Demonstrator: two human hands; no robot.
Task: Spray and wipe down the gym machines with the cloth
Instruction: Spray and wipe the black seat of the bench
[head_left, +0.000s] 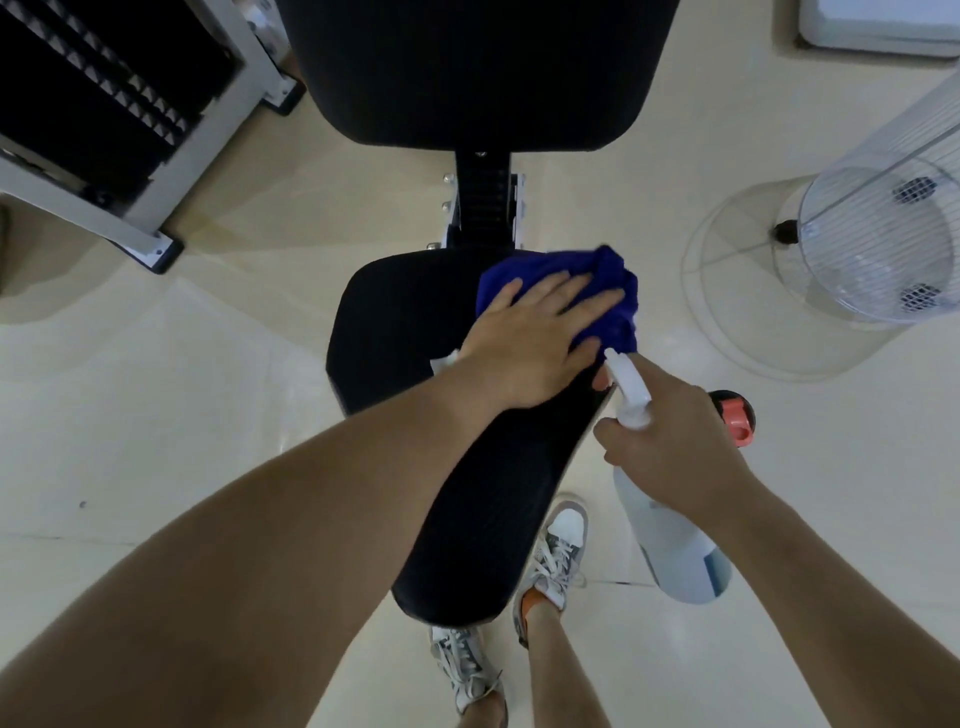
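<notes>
Pressing the cloth (608, 280) on the seat (395, 312) with straight left fingers (561, 292); right fingers (615, 441) grip the spray bottle (670, 551).

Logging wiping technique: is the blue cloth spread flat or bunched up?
Bunched. The blue cloth lies crumpled in folds on the black seat pad, the left hand pressing it down with straight fingers.

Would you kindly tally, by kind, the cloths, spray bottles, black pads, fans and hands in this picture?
Cloths: 1, the blue cloth
Spray bottles: 1, the spray bottle
Black pads: 2, the seat pad and the back pad
Fans: 1, the fan
Hands: 2, the left hand and the right hand
Total: 7
</notes>
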